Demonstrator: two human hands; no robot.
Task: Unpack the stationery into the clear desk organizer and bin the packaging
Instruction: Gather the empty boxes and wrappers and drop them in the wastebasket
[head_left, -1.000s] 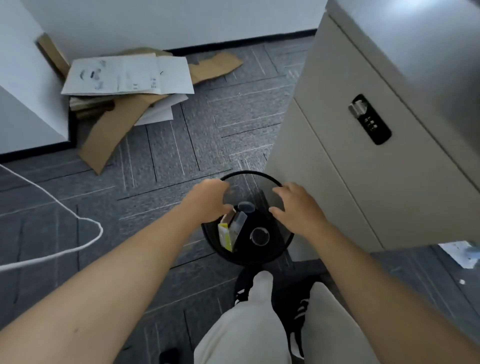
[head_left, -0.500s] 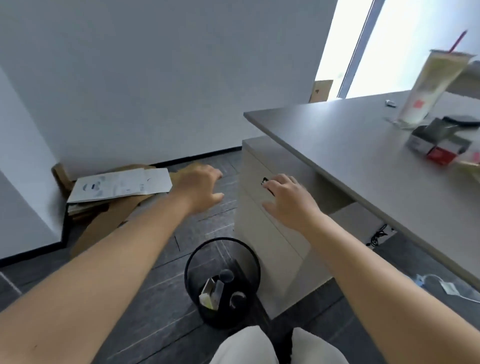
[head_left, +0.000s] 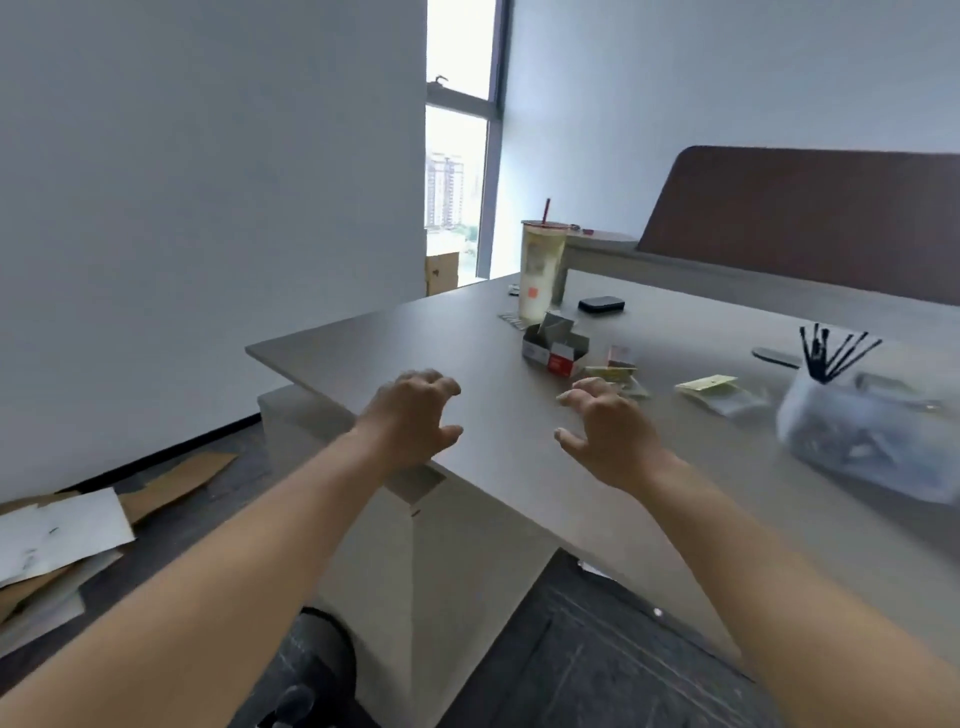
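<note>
Head view: left hand (head_left: 415, 415) and right hand (head_left: 605, 431) hover empty, fingers loosely curled, over the tabletop (head_left: 493, 467) near edge, likely staged for the next pickup. Clear desk organizer (head_left: 872, 436) sits at right edge; packets (head_left: 709, 387) and open box (head_left: 556, 351) mid-tabletop.

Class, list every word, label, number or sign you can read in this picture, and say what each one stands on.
No text can be read.
Drink cup: orange label, too blurred.
Open red and white box: print too blurred.
Yellow packets: print too small.
Small box behind them: too blurred.
White sheet on the floor: marks too faint.
</note>
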